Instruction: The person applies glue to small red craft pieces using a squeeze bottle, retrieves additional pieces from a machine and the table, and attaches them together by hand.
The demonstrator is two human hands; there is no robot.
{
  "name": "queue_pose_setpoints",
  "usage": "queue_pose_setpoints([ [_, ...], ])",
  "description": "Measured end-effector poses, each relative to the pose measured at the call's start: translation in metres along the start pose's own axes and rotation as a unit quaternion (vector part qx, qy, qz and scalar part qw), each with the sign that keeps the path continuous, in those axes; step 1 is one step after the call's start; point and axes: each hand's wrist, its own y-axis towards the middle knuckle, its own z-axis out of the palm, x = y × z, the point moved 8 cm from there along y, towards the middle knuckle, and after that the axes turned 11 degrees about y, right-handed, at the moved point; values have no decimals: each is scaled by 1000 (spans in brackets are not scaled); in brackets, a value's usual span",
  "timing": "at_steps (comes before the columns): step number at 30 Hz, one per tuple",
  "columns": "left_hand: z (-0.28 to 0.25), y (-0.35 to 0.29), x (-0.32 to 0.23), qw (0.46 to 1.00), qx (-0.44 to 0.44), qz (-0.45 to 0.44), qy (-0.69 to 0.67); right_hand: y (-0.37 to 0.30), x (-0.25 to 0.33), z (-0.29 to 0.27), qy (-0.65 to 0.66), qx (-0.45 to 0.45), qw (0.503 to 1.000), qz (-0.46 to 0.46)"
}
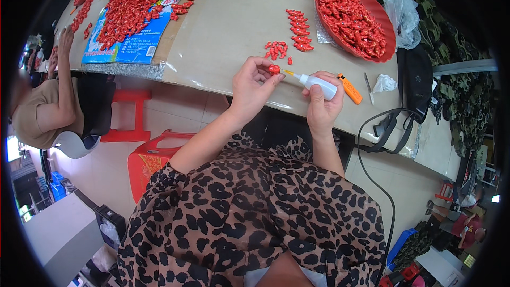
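A leopard-print shirt [249, 212] is nearest, its short sleeves leading to two bare forearms that reach away to the desk [212, 32]. The left grip [254, 86] is narrow, pinching a small red piece [274, 69] between thumb and fingers, at the near edge of the desk. The right grip [323, 103] is closed around a small white bottle [319, 86], tilted so that its thin yellow nozzle [289, 73] points left at the red piece; whether the tip touches it I cannot tell. Just beyond the left grip lies a loose cluster of small red bits [276, 49], and past them a row of longer red pieces [299, 29]. Beyond the right grip and to its right stands a red scalloped bowl [392, 47] heaped with more red pieces [353, 24]. Just right of the right grip lies an orange tool [349, 89], then a thin metal tool [368, 88], a crumpled white tissue [385, 83] and a black bag [416, 82]. Well left of the left grip, a blue sheet [143, 37] carries a red heap [133, 13], near which a seated co-worker [45, 101] has a hand [65, 40] at the desk.
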Motion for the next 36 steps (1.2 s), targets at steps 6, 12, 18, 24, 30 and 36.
queue_pose_setpoints([
  [6, -1, -1, -1, 999, -3, 12, 30, -3, 3, 5, -36, 25, 999, -28],
  [12, -2, -1, 1, 999, -7, 20, 40, -4, 3, 6, -54, 33, 997, -32],
  [18, -2, -1, 0, 999, -6, 27, 41, -4, 3, 6, -73, 35, 996, -41],
  [24, -2, -1, 0, 998, -7, 34, 49, -5, 3, 5, -79, 35, 995, -43],
  [30, -2, -2, 0, 998, -6, 38, 55, -5, 2, 5, -90, 41, 994, -52],
  [36, -2, -2, 0, 997, -6, 38, 63, -5, 2, 4, -80, 32, 996, -34],
])
